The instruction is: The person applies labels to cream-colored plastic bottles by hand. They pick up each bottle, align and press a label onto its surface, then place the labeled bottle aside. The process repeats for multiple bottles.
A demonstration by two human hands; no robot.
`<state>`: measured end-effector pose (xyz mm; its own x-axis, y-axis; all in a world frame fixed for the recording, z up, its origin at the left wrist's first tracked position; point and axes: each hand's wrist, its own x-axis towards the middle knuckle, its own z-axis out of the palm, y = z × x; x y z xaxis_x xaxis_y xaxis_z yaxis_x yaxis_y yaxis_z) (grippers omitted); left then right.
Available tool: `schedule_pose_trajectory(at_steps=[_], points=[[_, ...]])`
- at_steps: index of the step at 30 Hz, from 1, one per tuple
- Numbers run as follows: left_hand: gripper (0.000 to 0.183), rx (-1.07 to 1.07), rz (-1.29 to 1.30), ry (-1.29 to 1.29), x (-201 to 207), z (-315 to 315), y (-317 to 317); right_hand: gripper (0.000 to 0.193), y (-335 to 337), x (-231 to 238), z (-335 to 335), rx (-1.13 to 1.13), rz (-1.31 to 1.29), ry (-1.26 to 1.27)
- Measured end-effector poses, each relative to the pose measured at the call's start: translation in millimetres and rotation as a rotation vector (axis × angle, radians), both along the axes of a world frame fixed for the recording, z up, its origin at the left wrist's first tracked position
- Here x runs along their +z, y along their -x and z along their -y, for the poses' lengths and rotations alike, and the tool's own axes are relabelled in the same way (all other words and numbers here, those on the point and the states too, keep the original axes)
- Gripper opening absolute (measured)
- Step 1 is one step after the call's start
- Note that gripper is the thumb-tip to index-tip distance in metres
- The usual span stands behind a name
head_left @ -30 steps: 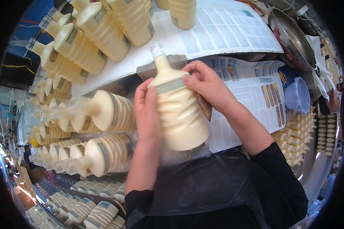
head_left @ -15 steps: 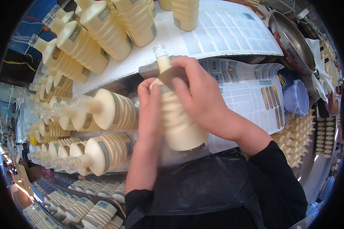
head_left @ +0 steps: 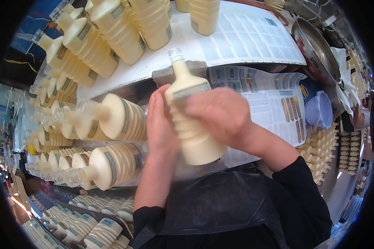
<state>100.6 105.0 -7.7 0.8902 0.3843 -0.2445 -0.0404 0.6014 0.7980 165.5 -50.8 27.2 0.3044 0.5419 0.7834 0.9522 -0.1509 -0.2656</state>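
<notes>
The cream bottle [head_left: 201, 151] is between the two hands with its neck over a grey block [head_left: 160, 76], the left hand [head_left: 158, 124] curved along its side and holding it, the right hand [head_left: 222, 116] curled across its front, too blurred to tell whether it grips anything. A grey-green band [head_left: 191, 89] is already on the bottle's shoulder, partly covered by the right hand, and the bottles [head_left: 99, 166] at the left wear bands too; gold strips [head_left: 286, 110] are left on the sheet [head_left: 259, 124] at the right, so the work looks only part done
</notes>
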Motion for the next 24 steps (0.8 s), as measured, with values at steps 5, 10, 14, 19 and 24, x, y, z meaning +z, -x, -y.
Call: schedule_pose_trajectory(at_steps=[5, 10, 14, 19, 24], points=[[0.043, 0.017, -0.033, 0.085, 5, 3, 2, 0.020, 11, 20, -15, -0.048, 0.078, 0.074], [0.046, -0.035, 0.072, 0.248, -9, 0, 5, 0.021, 28, 27, -27, -0.022, 0.177, 0.260], [0.049, -0.046, 0.108, 0.315, -12, -1, 7, 0.034, 31, 42, -34, -0.086, 0.143, 0.444], [0.052, -0.024, 0.059, 0.379, -6, -2, 8, 0.019, 23, 38, -40, 0.034, -0.093, 0.513], [0.053, 0.004, 0.037, 0.309, 1, 2, 5, 0.025, -16, 44, -46, -0.178, -0.693, -0.182]])
